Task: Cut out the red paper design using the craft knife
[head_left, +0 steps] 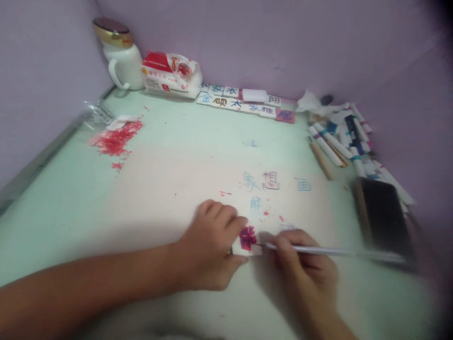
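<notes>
My left hand [208, 245] is closed around a small white block [247, 242] with a red and purple carved character, pressing it against the pale green table [159, 156]. My right hand [300, 259] pinches a thin white-handled tool [336, 251], its tip touching the block's right side. Blue and dark stamped characters [264, 182] mark the table just beyond the block.
Red shavings [116, 139] lie at the left. A white jug [122, 56] and a red-white packet [170, 75] stand at the back, beside a row of character blocks [240, 101]. Several pens and tools [339, 139] and a dark phone [384, 217] lie at the right.
</notes>
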### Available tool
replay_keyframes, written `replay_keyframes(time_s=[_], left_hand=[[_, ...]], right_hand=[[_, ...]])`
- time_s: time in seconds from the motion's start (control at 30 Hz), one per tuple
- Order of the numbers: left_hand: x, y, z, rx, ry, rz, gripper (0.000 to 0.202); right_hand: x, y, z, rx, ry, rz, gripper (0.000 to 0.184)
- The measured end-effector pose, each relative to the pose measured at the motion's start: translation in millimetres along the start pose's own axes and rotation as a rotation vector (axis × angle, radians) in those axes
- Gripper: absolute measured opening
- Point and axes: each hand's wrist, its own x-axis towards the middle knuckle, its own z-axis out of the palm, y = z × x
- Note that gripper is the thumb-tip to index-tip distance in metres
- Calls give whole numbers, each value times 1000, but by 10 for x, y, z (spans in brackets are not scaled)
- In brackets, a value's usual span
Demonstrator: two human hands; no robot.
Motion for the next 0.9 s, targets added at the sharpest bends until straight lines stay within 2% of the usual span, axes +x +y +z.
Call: replay_keyframes(time_s=[0.17,0.53,0.9], left_hand=[[1,6,-18,-5,-5,0,38],[-5,9,-9,-31,-1,-11,35],[7,12,-11,22,18,9,34]], right_hand=[[0,9,2,-6,-5,-36,24],[48,29,22,12,-16,15,35],[92,13,71,68,-79,-57,36]])
